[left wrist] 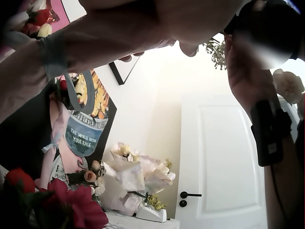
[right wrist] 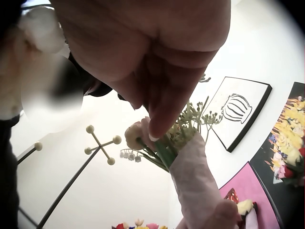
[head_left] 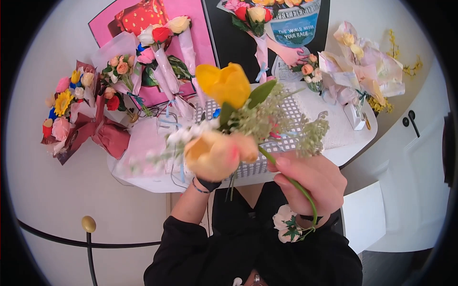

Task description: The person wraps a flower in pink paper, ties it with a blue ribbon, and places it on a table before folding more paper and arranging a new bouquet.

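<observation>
Yellow tulip (head_left: pixel 224 86), peach tulip (head_left: pixel 210 155) and pale green sprigs (head_left: pixel 312 136) form a bunch close to the head camera. Its lower part is in a pale paper wrap (right wrist: pixel 195 179), which my left hand (right wrist: pixel 223 215) grips, thumb showing in the right wrist view. In the head view the flowers hide that hand. My right hand (head_left: pixel 312 183) pinches a curved green stem (head_left: pixel 303 190) to the right of the bunch. White blooms (head_left: pixel 286 224) hang at the stem's lower end, beside the right wrist.
Behind the bunch stands a white table (head_left: pixel 355 148) with a grey checked mat (head_left: pixel 291 112). Wrapped bouquets stand at its left (head_left: pixel 64 114) and back right (head_left: pixel 365 71). Single wrapped roses (head_left: pixel 164 71) lean against a pink board (head_left: pixel 107 28). A white door (left wrist: pixel 228 157) is at the right.
</observation>
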`<action>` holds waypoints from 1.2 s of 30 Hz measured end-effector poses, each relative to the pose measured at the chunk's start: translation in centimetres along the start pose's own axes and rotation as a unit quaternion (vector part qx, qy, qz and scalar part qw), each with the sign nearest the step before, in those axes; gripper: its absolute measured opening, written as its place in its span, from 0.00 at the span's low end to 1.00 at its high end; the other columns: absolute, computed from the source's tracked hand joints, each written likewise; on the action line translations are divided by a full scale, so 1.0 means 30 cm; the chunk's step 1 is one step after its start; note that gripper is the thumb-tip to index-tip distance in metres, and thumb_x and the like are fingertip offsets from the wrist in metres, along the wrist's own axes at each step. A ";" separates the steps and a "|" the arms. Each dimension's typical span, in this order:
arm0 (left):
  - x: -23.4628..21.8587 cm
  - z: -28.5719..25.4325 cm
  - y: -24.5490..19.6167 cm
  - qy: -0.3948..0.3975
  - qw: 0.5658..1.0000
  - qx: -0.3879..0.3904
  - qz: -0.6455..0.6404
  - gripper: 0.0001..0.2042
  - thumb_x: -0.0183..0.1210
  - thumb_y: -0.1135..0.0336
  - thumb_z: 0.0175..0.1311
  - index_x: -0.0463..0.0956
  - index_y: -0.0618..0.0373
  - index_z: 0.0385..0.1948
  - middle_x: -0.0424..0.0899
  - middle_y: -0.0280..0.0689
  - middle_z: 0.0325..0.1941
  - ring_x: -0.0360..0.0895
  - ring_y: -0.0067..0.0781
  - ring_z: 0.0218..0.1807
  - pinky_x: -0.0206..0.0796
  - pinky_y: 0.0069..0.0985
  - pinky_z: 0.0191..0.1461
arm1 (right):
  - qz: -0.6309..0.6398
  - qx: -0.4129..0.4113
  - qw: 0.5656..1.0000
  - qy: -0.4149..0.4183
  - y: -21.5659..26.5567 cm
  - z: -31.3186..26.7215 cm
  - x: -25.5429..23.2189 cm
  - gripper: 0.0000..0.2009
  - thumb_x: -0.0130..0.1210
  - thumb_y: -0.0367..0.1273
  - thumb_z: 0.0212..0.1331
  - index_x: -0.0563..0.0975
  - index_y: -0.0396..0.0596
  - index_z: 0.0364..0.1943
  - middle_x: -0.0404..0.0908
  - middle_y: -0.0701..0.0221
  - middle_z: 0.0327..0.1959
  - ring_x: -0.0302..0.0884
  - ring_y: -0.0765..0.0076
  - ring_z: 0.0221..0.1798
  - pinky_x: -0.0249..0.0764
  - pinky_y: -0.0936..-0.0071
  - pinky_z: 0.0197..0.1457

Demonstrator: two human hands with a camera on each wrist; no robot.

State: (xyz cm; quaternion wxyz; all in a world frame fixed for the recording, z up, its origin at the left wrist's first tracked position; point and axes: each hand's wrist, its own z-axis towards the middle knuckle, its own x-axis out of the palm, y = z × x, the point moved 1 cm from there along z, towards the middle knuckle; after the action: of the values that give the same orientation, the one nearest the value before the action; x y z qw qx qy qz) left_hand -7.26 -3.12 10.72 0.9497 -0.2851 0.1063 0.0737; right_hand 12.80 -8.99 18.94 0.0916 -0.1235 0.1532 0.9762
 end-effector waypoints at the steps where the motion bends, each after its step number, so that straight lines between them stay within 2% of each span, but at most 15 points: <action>1: -0.008 -0.027 0.020 0.006 1.000 -0.003 -0.001 0.09 0.55 0.64 0.69 0.72 0.55 0.29 0.78 0.40 0.31 0.74 0.38 0.35 0.64 0.34 0.41 | 0.008 -0.020 1.000 -0.017 -0.012 -0.011 0.000 0.18 0.73 0.24 0.43 0.83 0.44 0.42 0.87 0.66 0.36 0.85 0.61 0.33 0.78 0.73 0.34; 4: -0.043 -0.225 0.244 -0.072 0.929 0.033 0.361 0.15 0.69 0.69 0.57 0.77 0.60 0.44 0.82 0.37 0.43 0.79 0.33 0.43 0.71 0.28 0.44 | 0.026 -0.033 0.999 -0.035 -0.004 -0.032 -0.018 0.15 0.72 0.27 0.48 0.83 0.44 0.41 0.87 0.63 0.35 0.85 0.60 0.32 0.78 0.73 0.32; 5: -0.084 -0.342 0.396 -0.049 0.989 -0.107 0.088 0.16 0.64 0.64 0.65 0.74 0.59 0.50 0.80 0.36 0.46 0.78 0.34 0.48 0.71 0.30 0.50 | 0.027 -0.030 0.999 -0.036 -0.008 -0.038 -0.017 0.15 0.72 0.27 0.48 0.83 0.44 0.41 0.87 0.63 0.35 0.85 0.60 0.32 0.78 0.73 0.32; 6: -0.090 -0.347 0.382 -0.046 0.989 -0.109 0.089 0.16 0.64 0.64 0.65 0.74 0.59 0.50 0.80 0.36 0.46 0.78 0.34 0.48 0.71 0.30 0.50 | 0.050 -0.054 0.995 -0.066 -0.011 -0.047 -0.017 0.13 0.70 0.29 0.51 0.82 0.43 0.40 0.87 0.61 0.34 0.86 0.59 0.31 0.79 0.73 0.31; 7: -0.094 -0.343 0.364 -0.080 0.967 -0.215 -0.114 0.16 0.58 0.61 0.68 0.73 0.59 0.52 0.80 0.37 0.48 0.77 0.34 0.51 0.70 0.32 0.54 | 0.073 -0.077 0.990 -0.096 -0.013 -0.054 -0.018 0.12 0.69 0.30 0.53 0.82 0.41 0.40 0.86 0.59 0.32 0.86 0.58 0.30 0.79 0.72 0.30; 8: -0.094 -0.335 0.343 -0.111 0.892 -0.309 -0.311 0.17 0.53 0.57 0.71 0.72 0.59 0.53 0.79 0.38 0.50 0.76 0.35 0.54 0.69 0.33 0.58 | 0.074 -0.076 0.990 -0.097 -0.017 -0.049 -0.025 0.12 0.69 0.30 0.53 0.82 0.41 0.40 0.86 0.59 0.32 0.86 0.58 0.30 0.79 0.72 0.30; 9: -0.095 -0.335 0.332 -0.136 0.770 -0.385 -0.491 0.19 0.48 0.54 0.74 0.71 0.59 0.55 0.78 0.39 0.52 0.75 0.35 0.57 0.68 0.35 0.61 | 0.084 -0.090 0.987 -0.098 -0.021 -0.036 -0.036 0.11 0.67 0.31 0.56 0.81 0.40 0.39 0.86 0.57 0.31 0.86 0.57 0.30 0.80 0.72 0.29; 12: -0.146 -0.453 0.451 -0.167 0.773 -0.432 -0.434 0.18 0.53 0.55 0.70 0.73 0.57 0.54 0.79 0.40 0.53 0.76 0.37 0.56 0.68 0.36 0.61 | 0.080 -0.119 0.983 -0.116 -0.037 -0.028 -0.039 0.11 0.65 0.31 0.58 0.80 0.37 0.38 0.85 0.55 0.29 0.86 0.56 0.28 0.81 0.70 0.28; 17: -0.122 -0.355 0.307 -0.146 0.781 -0.403 -0.455 0.18 0.50 0.59 0.73 0.68 0.58 0.58 0.76 0.39 0.57 0.74 0.34 0.58 0.67 0.32 0.63 | 0.031 -0.133 0.989 -0.065 -0.032 -0.004 -0.064 0.11 0.66 0.30 0.56 0.80 0.36 0.37 0.84 0.58 0.27 0.85 0.57 0.27 0.81 0.70 0.26; 23: -0.070 -0.215 0.140 -0.111 0.790 -0.357 -0.486 0.19 0.46 0.63 0.77 0.62 0.59 0.64 0.71 0.37 0.63 0.72 0.31 0.62 0.65 0.26 0.67 | 0.030 -0.127 0.984 -0.124 -0.028 -0.012 -0.044 0.12 0.68 0.27 0.50 0.81 0.36 0.38 0.82 0.62 0.23 0.83 0.61 0.24 0.80 0.71 0.25; 25: -0.064 -0.166 0.087 -0.106 0.790 -0.351 -0.491 0.19 0.45 0.64 0.78 0.61 0.59 0.65 0.70 0.37 0.64 0.71 0.30 0.62 0.64 0.25 0.68 | 0.002 -0.123 0.990 -0.075 -0.019 0.005 -0.043 0.14 0.69 0.27 0.47 0.81 0.37 0.38 0.82 0.66 0.22 0.82 0.65 0.23 0.77 0.74 0.23; 26: -0.068 -0.135 0.059 -0.048 0.927 -0.318 -0.194 0.18 0.45 0.64 0.78 0.61 0.59 0.65 0.71 0.37 0.63 0.72 0.30 0.62 0.65 0.26 0.67 | 0.002 -0.121 0.990 -0.074 -0.015 0.007 -0.042 0.14 0.69 0.27 0.47 0.81 0.37 0.38 0.82 0.66 0.22 0.82 0.65 0.23 0.77 0.74 0.23; 27: -0.070 -0.116 0.046 0.016 0.960 -0.250 0.125 0.18 0.45 0.64 0.78 0.62 0.59 0.64 0.72 0.38 0.62 0.72 0.30 0.61 0.66 0.26 0.67 | -0.024 -0.113 0.992 -0.055 -0.012 0.007 -0.040 0.14 0.70 0.27 0.46 0.82 0.38 0.38 0.81 0.67 0.21 0.81 0.67 0.21 0.74 0.75 0.22; 31: -0.056 -0.114 0.066 0.013 0.965 -0.254 0.071 0.17 0.49 0.65 0.76 0.64 0.59 0.61 0.73 0.37 0.58 0.73 0.29 0.57 0.67 0.26 0.63 | -0.076 -0.052 0.996 0.022 0.009 0.020 -0.072 0.14 0.71 0.29 0.44 0.83 0.43 0.36 0.79 0.72 0.20 0.76 0.71 0.18 0.67 0.77 0.21; 36: -0.045 -0.092 0.097 -0.005 0.970 -0.244 -0.015 0.15 0.54 0.66 0.72 0.68 0.59 0.56 0.75 0.35 0.51 0.75 0.27 0.49 0.70 0.24 0.56 | -0.098 -0.029 0.994 -0.031 -0.019 0.067 -0.063 0.11 0.70 0.29 0.48 0.84 0.46 0.37 0.80 0.72 0.21 0.76 0.68 0.17 0.68 0.76 0.21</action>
State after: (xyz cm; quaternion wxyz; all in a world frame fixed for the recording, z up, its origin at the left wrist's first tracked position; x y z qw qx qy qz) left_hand -9.59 -2.36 7.27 0.8531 -0.5092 0.0763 0.0842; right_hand 14.30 -8.09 21.14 0.1874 -0.1106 0.1090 0.9699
